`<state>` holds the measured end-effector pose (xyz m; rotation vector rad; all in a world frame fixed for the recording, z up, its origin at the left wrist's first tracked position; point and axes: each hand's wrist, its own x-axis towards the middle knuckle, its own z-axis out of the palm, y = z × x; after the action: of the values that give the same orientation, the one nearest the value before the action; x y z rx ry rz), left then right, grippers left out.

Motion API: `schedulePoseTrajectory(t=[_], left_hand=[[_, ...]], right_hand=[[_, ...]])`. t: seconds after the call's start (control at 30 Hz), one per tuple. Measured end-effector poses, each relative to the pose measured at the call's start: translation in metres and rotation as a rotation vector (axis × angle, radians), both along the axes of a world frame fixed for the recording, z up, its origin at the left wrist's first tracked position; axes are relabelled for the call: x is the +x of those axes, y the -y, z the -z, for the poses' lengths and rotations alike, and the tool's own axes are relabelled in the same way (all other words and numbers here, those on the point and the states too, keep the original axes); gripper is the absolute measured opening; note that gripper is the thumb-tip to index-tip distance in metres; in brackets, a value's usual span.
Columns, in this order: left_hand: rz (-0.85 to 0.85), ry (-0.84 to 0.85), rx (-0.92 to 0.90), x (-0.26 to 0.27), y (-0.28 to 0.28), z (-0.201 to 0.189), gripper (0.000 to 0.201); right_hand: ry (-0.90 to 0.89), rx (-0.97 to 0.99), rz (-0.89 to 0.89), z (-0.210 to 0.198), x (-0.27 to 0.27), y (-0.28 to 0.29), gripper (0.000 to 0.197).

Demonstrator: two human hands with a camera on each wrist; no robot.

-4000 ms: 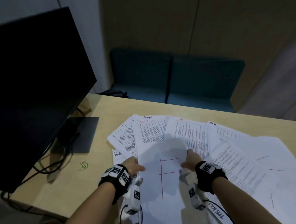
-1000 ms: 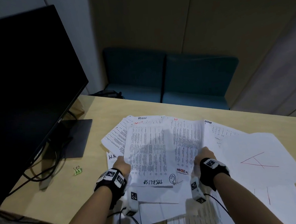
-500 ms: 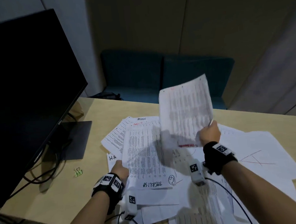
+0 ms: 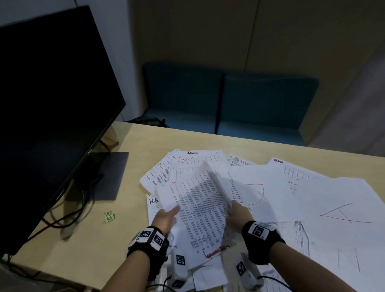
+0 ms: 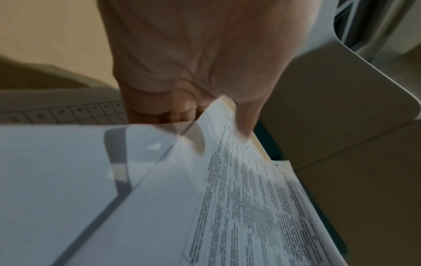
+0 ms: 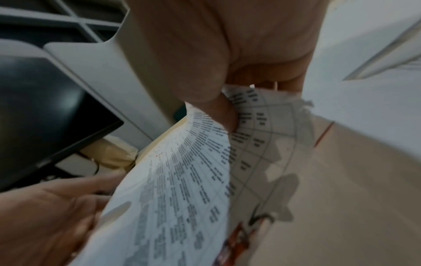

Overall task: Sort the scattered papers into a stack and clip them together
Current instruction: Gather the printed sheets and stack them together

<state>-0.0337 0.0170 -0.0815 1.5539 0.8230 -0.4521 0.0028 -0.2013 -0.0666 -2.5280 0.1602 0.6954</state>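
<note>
The right hand [image 4: 237, 214] is pinching a white printed sheet with a red scrawl at its near end [image 4: 203, 215] along its right edge, thumb on top and fingers curled under, as the right wrist view shows; the sheet is bowing upward between both hands. The left hand [image 4: 163, 219] is at the sheet's left edge, and in the left wrist view its thumb and fingers [image 5: 173, 115] are closing on paper edges, holding a thin gathered bundle [image 5: 136, 198] beneath. The sheet's long axis is running near to far, tilted slightly to the left, so it is lying directly between the two hands, over the left part of the spread of loose white papers [image 4: 327, 204] on the pale wooden desk [image 4: 85, 249]. That is the relation the next move seems to turn on: the sheet has to come down square on the bundle at the left hand. The printed text is dense and grey, blurred here. The small green binder clip [image 4: 109, 216] is lying to the left, well apart from the papers and nearer the left hand, just near of the black monitor's base [image 4: 107, 174]. Many sheets are fanning out to the right, uncollected, so I judge the stacking to be at an early stage.
</note>
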Motion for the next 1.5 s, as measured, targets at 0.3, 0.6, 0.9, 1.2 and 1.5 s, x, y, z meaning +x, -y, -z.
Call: schedulePoseTrajectory(t=[0.3, 0.6, 0.9, 1.2, 1.5], left_hand=[[-0.079, -0.046, 0.253, 0.003, -0.051, 0.065, 0.038], [-0.096, -0.088, 0.27, -0.013, -0.038, -0.002, 0.012], [0.032, -0.1, 0.337, -0.01, -0.037, -0.01, 0.037], [0.09, -0.075, 0.405, -0.013, -0.045, -0.005, 0.021], [0.199, -0.09, 0.473, -0.01, -0.047, -0.002, 0.026]], right_hand=[[0.053, -0.212, 0.264, -0.008, 0.036, 0.014, 0.053], [-0.18, -0.274, 0.147, -0.003, 0.048, 0.018, 0.061], [-0.092, -0.294, 0.131, -0.004, 0.039, 0.013, 0.087], [0.218, -0.163, 0.109, -0.021, 0.039, 0.015, 0.011], [0.578, 0.042, 0.38, -0.087, 0.059, 0.059, 0.021]])
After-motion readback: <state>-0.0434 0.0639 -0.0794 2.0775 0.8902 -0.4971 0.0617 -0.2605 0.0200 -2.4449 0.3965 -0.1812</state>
